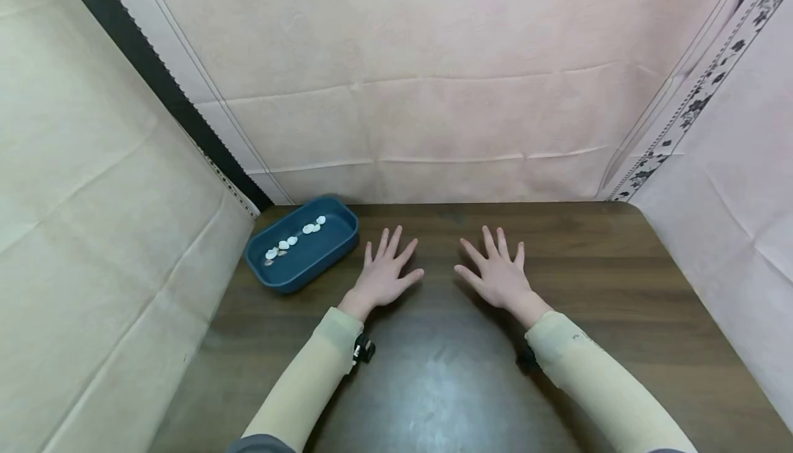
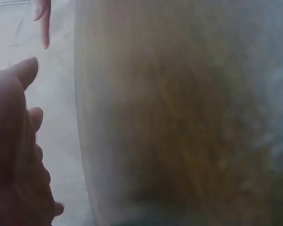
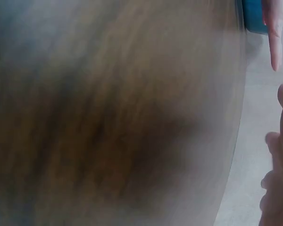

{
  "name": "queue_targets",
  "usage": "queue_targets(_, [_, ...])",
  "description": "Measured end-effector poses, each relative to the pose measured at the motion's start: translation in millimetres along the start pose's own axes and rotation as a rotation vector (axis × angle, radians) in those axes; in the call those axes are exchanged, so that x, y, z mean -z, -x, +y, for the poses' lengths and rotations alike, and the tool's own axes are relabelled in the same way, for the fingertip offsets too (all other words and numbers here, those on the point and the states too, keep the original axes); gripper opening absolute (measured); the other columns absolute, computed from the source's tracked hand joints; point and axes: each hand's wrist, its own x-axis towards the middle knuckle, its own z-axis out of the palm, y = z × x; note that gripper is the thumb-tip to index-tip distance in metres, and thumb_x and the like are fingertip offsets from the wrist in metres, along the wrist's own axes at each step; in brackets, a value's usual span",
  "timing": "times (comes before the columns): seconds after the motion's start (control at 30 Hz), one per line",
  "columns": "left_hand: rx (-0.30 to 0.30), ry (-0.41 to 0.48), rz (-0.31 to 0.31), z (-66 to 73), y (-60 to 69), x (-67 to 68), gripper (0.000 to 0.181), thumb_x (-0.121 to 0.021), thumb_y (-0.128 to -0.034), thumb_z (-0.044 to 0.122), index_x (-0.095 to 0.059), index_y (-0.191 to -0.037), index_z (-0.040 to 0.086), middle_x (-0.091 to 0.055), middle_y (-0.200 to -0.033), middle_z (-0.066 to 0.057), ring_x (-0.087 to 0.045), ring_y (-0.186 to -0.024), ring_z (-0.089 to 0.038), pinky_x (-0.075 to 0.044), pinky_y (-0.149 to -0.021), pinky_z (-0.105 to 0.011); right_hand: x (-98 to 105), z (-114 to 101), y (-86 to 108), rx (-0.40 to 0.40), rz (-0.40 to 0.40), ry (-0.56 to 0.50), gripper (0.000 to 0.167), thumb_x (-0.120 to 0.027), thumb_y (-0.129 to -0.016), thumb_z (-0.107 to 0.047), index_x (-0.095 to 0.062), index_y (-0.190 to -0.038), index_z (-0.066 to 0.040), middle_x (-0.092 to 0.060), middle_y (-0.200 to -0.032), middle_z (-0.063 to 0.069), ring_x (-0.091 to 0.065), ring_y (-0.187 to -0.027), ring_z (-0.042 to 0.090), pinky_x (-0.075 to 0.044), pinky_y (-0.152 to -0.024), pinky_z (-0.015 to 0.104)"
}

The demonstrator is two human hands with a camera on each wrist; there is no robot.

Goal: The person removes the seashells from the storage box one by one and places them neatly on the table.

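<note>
The left hand (image 1: pixel 382 277) and right hand (image 1: pixel 500 279) are held apart over the counter (image 1: pixel 595 274), fingers spread, nothing gripped. Small white pieces (image 1: pixel 283 245) are contained in the blue tray (image 1: pixel 319 266), near the left hand — whether handling is finished or unstarted cannot be told.

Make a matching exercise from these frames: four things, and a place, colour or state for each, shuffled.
Things
1. Tray
2. Small white pieces
3. Left hand
4. Right hand

Places, colours, states
A. Fingers spread, the farther of the two from the blue container
B. In a rough diagonal line, inside a container
C. Fingers spread, the nearer of the two to the blue container
D. Blue, near the far left corner of the table

Pairs: 1-D, 2-B, 3-C, 4-A
</note>
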Motion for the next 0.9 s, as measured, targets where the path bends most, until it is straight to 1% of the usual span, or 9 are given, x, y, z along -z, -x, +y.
queue_targets(0.1, [-0.003, 0.083, 0.057, -1.8, 0.0, 1.9, 0.073, -0.044, -0.1094, 0.064, -0.034, -0.17, 0.024, -0.009, -0.18, -0.01, -0.004, -0.165, -0.033, -0.012, -0.128, -0.067, 4, 2, -0.2, 0.017, 0.029, -0.039, 0.077, -0.036, -0.108, -0.071, -0.034, -0.17, -0.027, -0.009, -0.178, 0.022, 0.0, -0.163, 0.045, -0.005, -0.122, 0.079])
queue_targets(0.23, [-0.019, 0.202, 0.149, -4.9, 1.7, 9.2, 0.07, -0.045, -0.1099, 0.063, -0.048, -0.163, 0.017, -0.033, -0.173, -0.009, -0.024, -0.162, -0.029, -0.025, -0.128, -0.059, 10, 5, 0.1, 0.028, 0.059, -0.085, 0.069, -0.042, -0.111, -0.063, -0.042, -0.167, -0.022, -0.019, -0.176, 0.021, -0.009, -0.163, 0.043, -0.019, -0.123, 0.074])
queue_targets(0.37, [-0.024, 0.313, 0.237, -11.9, 7.2, 18.6, 0.064, -0.047, -0.1111, 0.058, -0.058, -0.156, 0.014, -0.053, -0.161, -0.007, -0.045, -0.152, -0.027, -0.038, -0.123, -0.052, 14, 6, 0.0, 0.052, 0.094, -0.106, 0.061, -0.051, -0.112, -0.052, -0.052, -0.161, -0.015, -0.035, -0.17, 0.023, -0.023, -0.16, 0.044, -0.031, -0.119, 0.072])
queue_targets(0.47, [-0.014, 0.414, 0.314, -18.7, 14.0, 27.5, 0.053, -0.052, -0.1121, 0.049, -0.065, -0.149, 0.013, -0.063, -0.152, -0.007, -0.056, -0.142, -0.026, -0.045, -0.118, -0.051, 14, 6, -0.6, 0.06, 0.128, -0.118, 0.054, -0.055, -0.112, -0.045, -0.059, -0.155, -0.013, -0.046, -0.164, 0.022, -0.037, -0.154, 0.044, -0.041, -0.114, 0.069])
queue_targets(0.6, [0.001, 0.509, 0.452, -30.4, 26.8, 39.1, 0.038, -0.062, -0.1107, 0.032, -0.071, -0.14, 0.009, -0.071, -0.139, -0.009, -0.066, -0.129, -0.028, -0.053, -0.109, -0.053, 11, 4, 0.8, 0.048, 0.156, -0.184, 0.045, -0.059, -0.111, -0.038, -0.066, -0.148, -0.013, -0.055, -0.156, 0.019, -0.051, -0.144, 0.041, -0.048, -0.108, 0.066])
queue_targets(0.7, [0.023, 0.543, 0.576, -41.6, 38.4, 47.5, 0.033, -0.067, -0.1075, 0.021, -0.073, -0.137, 0.006, -0.073, -0.133, -0.012, -0.068, -0.122, -0.03, -0.056, -0.101, -0.053, 10, 2, 4.8, 0.025, 0.174, -0.273, 0.043, -0.06, -0.11, -0.036, -0.068, -0.146, -0.013, -0.059, -0.153, 0.018, -0.056, -0.14, 0.04, -0.05, -0.107, 0.064])
queue_targets(0.8, [0.085, 0.549, 0.704, -56.4, 52.0, 57.1, 0.034, -0.071, -0.1041, 0.015, -0.073, -0.136, 0.005, -0.073, -0.132, -0.015, -0.067, -0.123, -0.031, -0.057, -0.098, -0.052, 9, 2, 6.3, 0.014, 0.186, -0.369, 0.043, -0.061, -0.111, -0.036, -0.068, -0.146, -0.014, -0.06, -0.153, 0.016, -0.056, -0.14, 0.038, -0.048, -0.11, 0.063])
queue_targets(0.9, [0.171, 0.531, 0.806, -73.3, 65.9, 66.9, 0.036, -0.073, -0.1021, 0.014, -0.073, -0.137, 0.006, -0.071, -0.137, -0.014, -0.065, -0.127, -0.032, -0.056, -0.098, -0.054, 10, 1, 7.8, 0.016, 0.183, -0.445, 0.043, -0.06, -0.111, -0.036, -0.066, -0.147, -0.015, -0.061, -0.152, 0.013, -0.055, -0.142, 0.035, -0.046, -0.114, 0.06])
